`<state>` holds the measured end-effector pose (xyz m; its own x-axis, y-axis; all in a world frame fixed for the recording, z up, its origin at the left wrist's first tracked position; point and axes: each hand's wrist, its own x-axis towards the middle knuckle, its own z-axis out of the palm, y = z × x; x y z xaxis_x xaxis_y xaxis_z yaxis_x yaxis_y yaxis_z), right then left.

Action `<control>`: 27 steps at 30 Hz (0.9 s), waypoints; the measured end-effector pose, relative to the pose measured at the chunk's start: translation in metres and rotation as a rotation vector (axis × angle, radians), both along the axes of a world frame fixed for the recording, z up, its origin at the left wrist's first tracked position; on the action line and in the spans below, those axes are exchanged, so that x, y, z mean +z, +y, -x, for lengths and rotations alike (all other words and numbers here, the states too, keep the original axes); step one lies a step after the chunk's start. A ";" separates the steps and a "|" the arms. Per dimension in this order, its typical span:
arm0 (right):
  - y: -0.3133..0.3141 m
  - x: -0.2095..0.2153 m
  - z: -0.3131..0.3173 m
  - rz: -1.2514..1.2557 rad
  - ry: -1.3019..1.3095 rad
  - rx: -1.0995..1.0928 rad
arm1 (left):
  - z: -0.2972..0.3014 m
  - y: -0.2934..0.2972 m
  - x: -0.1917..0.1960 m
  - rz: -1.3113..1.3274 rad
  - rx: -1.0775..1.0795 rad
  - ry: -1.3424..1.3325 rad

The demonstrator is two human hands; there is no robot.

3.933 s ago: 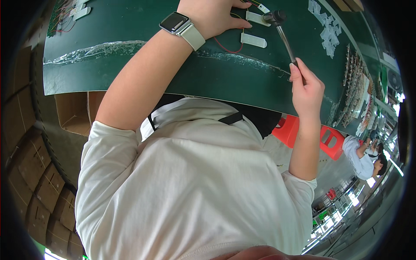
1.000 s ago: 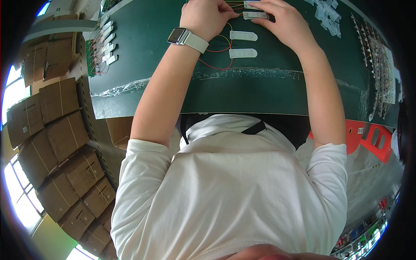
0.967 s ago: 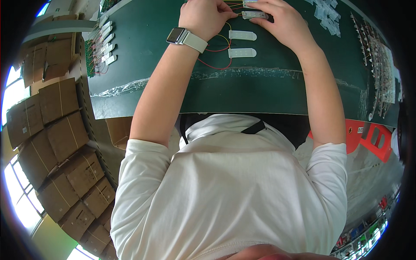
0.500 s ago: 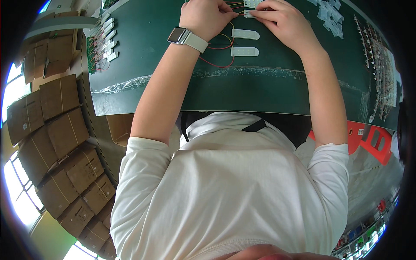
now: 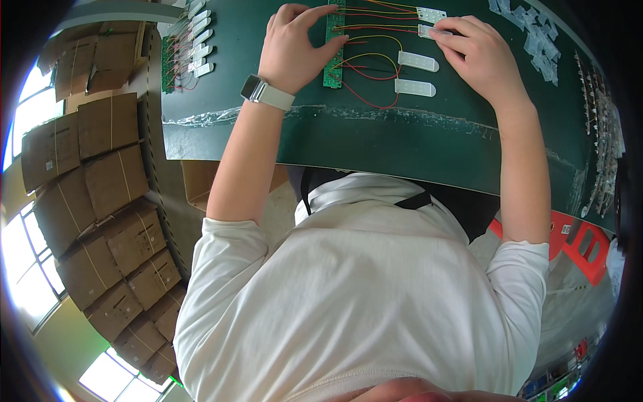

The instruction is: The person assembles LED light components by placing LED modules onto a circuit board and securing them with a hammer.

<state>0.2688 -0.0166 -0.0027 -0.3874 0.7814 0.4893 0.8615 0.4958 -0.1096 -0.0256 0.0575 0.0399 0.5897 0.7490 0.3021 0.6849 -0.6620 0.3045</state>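
Four white modules (image 5: pixel 417 61) sit one below another on the dark green tabletop (image 5: pixel 395 144), to the right of an upright green circuit board (image 5: pixel 333 72). Red and yellow wires (image 5: pixel 382 108) run across from board to modules, nearly straight to the upper two, looping to the lower two. My left hand (image 5: pixel 288 52) is over the board's left side, thumb and forefinger spread wide, tips at the board; whether they press or only touch it, I cannot tell. My right hand (image 5: pixel 481 55) has its fingers drawn together on the right end of the second module (image 5: pixel 424 31), whose left end shows. Top module (image 5: pixel 431 15), dotted, just above it. Lower pair lies flat, rounded ends to the right, untouched. Wristwatch (image 5: pixel 253 88) on my left wrist. Farther left, a row of white pieces (image 5: pixel 201 50) wired to another green board (image 5: pixel 167 67). Upper right, scattered clear plastic pieces (image 5: pixel 539 43); at the right edge, a bundle of strips (image 5: pixel 596 134). Clear tape (image 5: pixel 402 114) crosses the tabletop nearer me. Stacked cartons (image 5: pixel 110 127) stand beyond its left end.
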 end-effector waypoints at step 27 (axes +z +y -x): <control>0.011 -0.003 0.008 0.108 0.168 0.120 | 0.000 -0.017 0.013 0.088 0.049 -0.094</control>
